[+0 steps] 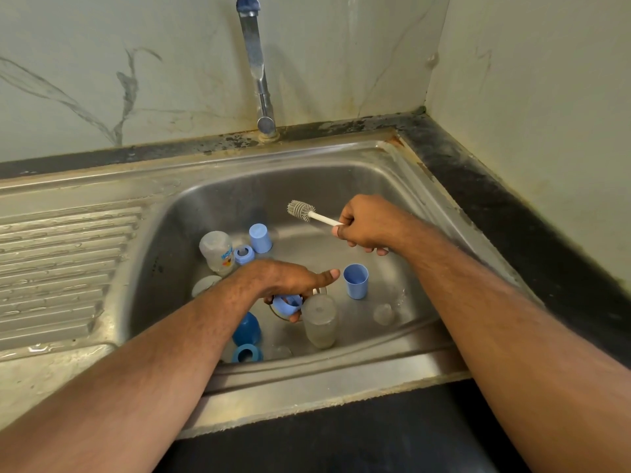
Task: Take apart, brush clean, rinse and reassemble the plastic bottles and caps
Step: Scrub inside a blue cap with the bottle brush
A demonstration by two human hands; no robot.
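Presently, the work stands at the brush-cleaning step, with the bottles already in pieces across the sink (341, 158).

At far left in the basin, a clear bottle (217, 251) lies on its side with a pale blue collar ring (243, 255) touching its mouth; a pale blue cap (261, 237) stands inverted just beyond. Near left, partly hidden by the forearm, sit a dark blue cap (247, 330) and a dark blue ring (247, 354).

The left hand (290, 279) is low over the drain, fingers curled around a pale blue ring (287, 304), thumb extended to the right. Just beside it stands a second clear bottle (320, 320), upright and cloudy. Further right, an open pale blue cup-shaped cap (355, 280) stands mouth up, and a clear teat (384, 314) rests near it.

The right hand (367, 224) is raised above the basin, fist closed around the white handle of a bottle brush (309, 215), bristle head pointing left and clear of every part.

The tap (256, 63) shows no running water.

Judgement: the next move calls for bringing ring and bristles together, the ring turned so its opening faces the brush. Wet plastic may slip in the grip.
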